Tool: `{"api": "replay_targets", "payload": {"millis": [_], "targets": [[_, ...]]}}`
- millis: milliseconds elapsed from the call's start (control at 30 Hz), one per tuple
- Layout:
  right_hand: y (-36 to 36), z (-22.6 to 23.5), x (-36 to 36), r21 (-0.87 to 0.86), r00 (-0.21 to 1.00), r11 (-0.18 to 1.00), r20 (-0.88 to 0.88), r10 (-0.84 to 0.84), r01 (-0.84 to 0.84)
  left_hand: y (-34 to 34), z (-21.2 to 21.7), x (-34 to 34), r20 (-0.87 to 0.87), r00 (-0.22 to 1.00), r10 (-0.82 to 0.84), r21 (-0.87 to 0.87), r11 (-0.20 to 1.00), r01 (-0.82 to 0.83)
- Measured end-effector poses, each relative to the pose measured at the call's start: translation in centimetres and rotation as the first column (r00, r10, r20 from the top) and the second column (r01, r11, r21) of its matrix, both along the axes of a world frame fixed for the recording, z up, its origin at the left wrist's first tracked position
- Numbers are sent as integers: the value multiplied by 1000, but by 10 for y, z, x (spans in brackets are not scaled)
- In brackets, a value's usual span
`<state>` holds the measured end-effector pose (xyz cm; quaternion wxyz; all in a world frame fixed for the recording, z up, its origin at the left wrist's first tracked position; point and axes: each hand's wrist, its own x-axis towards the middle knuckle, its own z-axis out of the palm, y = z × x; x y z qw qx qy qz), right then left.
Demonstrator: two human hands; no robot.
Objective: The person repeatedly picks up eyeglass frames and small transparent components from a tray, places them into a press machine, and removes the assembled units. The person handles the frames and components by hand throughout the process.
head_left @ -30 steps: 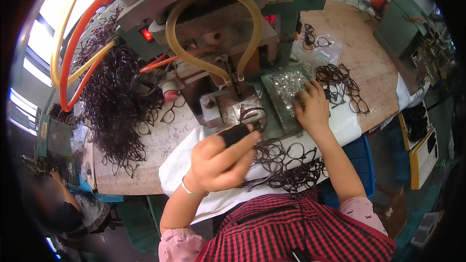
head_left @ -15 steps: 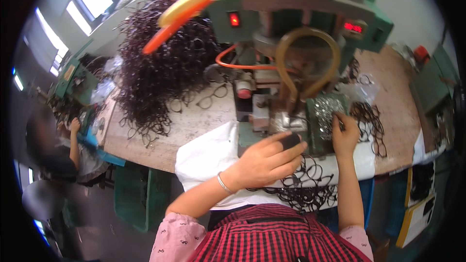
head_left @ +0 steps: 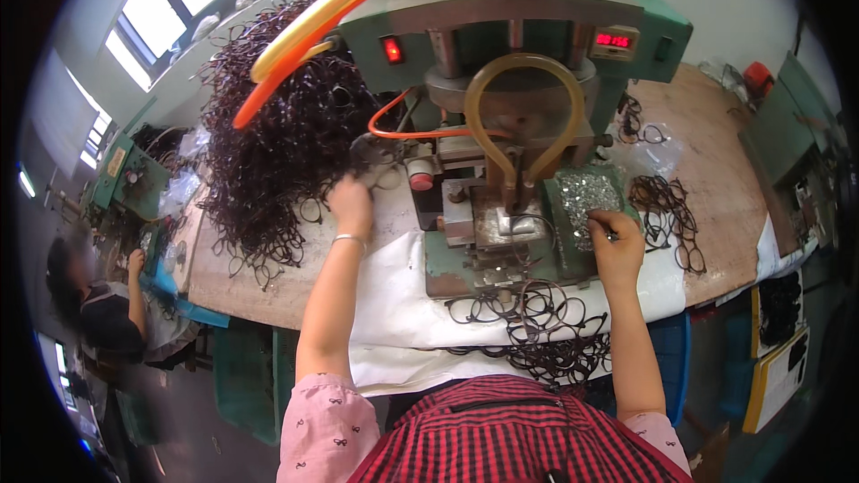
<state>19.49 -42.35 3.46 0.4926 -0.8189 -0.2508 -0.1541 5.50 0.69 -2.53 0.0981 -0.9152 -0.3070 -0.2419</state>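
My left hand (head_left: 351, 206) reaches out over the tabletop to the near right edge of a big heap of dark eyeglass frames (head_left: 277, 107). Its fingertips are blurred, beside a loose eyeglass frame (head_left: 386, 179); whether they grip it cannot be made out. My right hand (head_left: 617, 246) rests at the near right side of a green tray (head_left: 573, 259) of small shiny metal parts (head_left: 586, 197). Its thumb and fingers are pinched together, and what lies between them is too small to name. Between my hands stands a green press machine (head_left: 514, 27) with a metal fixture (head_left: 512, 225) low at its middle.
More eyeglass frames (head_left: 559, 326) lie on white cloth (head_left: 385, 313) in front of the press, and another bunch (head_left: 667, 215) is right of the tray. Orange tubing (head_left: 358, 13) arcs over the heap. A co-worker (head_left: 112, 309) sits far left. Green crates (head_left: 246, 385) stand below the table.
My left hand has moved from in front of the press fixture out left to the heap of eyeglass frames. My right hand stays at the tray, fingers pinched. The whole view has shifted slightly.
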Motion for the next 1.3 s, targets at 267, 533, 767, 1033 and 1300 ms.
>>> {"api": "replay_targets", "payload": {"millis": [267,533,767,1033,1300], "targets": [[-46,21,-31,74,981,997,-190,34,-20,-51,37,-75,331,943,-13,-540,817,201],[61,74,-29,310,868,881,-236,436,-358,-125,71,-49,757,568,322,-648,257,717],[73,61,-36,610,729,720,-318,606,-332,-180,144,-42,960,277,37,-256,509,821],[76,81,-54,681,649,676,-384,657,-281,-193,197,-12,946,276,-168,-163,491,856],[79,76,-55,676,668,663,-334,665,-322,-195,199,-7,945,267,-192,-140,498,856]]}}
